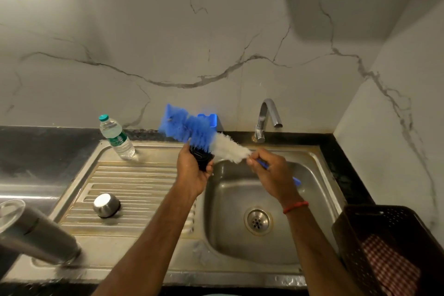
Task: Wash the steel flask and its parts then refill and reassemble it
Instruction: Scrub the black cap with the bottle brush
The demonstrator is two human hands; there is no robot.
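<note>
Sink across my view, steel flask at its near-left corner, blue-and-white brush over the basin, my right hand curled round its handle, my left hand gripping the black stopper against the blue bristles, steel cap on the left drainboard.

The basin is open from above along its near and right sides. Above its far-left rim, the left hand gripping a black part and the right hand gripping the brush fill the space. The tap overhangs the far edge. On the drainboard, a bottle stands at the far-left corner, a steel cap mid-left and the flask at the near-left corner. The ribbed strip between steel cap and basin is passable. A basket blocks the near-right corner.
</note>
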